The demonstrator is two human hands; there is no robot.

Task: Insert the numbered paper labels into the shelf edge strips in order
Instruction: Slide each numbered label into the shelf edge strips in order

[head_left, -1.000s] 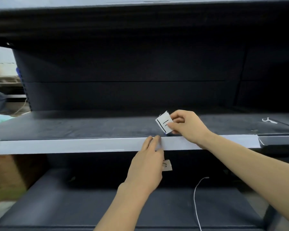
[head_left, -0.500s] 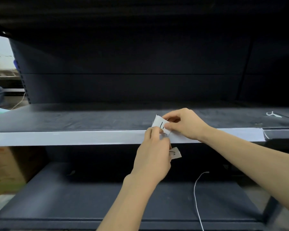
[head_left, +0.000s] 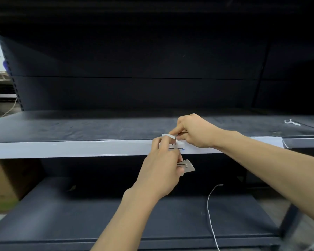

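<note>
So, the white label (head_left: 179,144) is pinched at the shelf edge strip (head_left: 80,148) by the right hand (head_left: 196,132). A spare label (head_left: 188,166) is gripped in the left hand (head_left: 161,167).

Glossy plastic strip (head_left: 71,148), paper label (head_left: 178,144)
</note>
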